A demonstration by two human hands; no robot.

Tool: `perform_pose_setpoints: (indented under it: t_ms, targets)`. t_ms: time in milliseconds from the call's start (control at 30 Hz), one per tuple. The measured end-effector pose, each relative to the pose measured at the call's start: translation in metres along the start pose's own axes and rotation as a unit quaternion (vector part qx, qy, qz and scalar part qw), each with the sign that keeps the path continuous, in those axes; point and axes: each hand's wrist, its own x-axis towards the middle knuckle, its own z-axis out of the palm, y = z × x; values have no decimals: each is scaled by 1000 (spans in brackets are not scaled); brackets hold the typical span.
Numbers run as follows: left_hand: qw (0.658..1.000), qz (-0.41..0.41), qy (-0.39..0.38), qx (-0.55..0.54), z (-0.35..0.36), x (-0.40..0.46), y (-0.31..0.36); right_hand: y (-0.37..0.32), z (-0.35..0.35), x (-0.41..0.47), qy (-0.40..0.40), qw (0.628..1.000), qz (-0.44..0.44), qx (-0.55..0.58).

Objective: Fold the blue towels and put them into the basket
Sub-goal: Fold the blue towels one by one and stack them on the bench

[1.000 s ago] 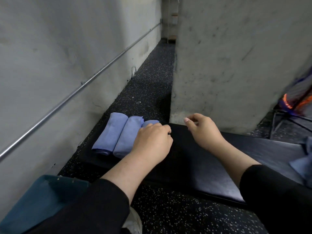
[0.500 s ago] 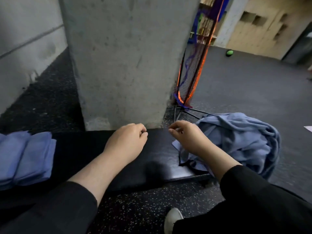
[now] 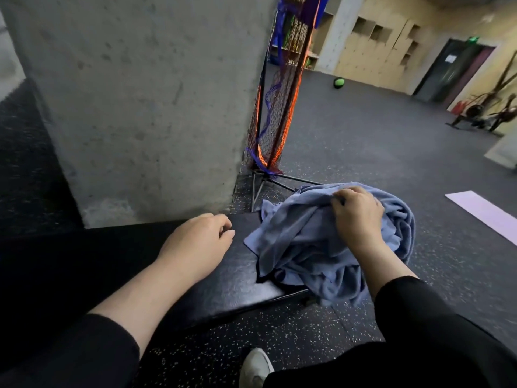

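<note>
Now heaped at the worktop's right end: blue towels (image 3: pixel 313 242), crumpled, spilling over the far-right corner and edge toward the floor (image 3: pixel 391 141). Right hand (image 3: pixel 356 217) on top of the heap, fingers curled into the cloth, gripping a fold. Left hand (image 3: pixel 197 243) just beside the heap's left fringe, loosely curled, holding nothing, over the dark worktop (image 3: pixel 218 284). Bare worktop stretching left. Pillar (image 3: pixel 145 102) close behind; net stand (image 3: pixel 275 113) at its right corner; open floor beyond, mat (image 3: pixel 486 214) at right.
</note>
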Motion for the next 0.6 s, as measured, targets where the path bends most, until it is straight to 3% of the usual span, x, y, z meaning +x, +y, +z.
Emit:
perform_pose_setpoints:
  t_ms: [133,333,467,600]
  targets:
    - [1000,6,4,-26,5,4,4,-7,-12,0,30,990,-11,138]
    - [985,34,36,-163,1,2,14,-66,-35,-15,52,933,-15,356]
    - [974,38,51,-216,-5,-1,14,-98,-27,-18,21,915,-57,399]
    - [977,38,37,-209,-7,-6,7,-112,-10,-17,-26,922,-78,378]
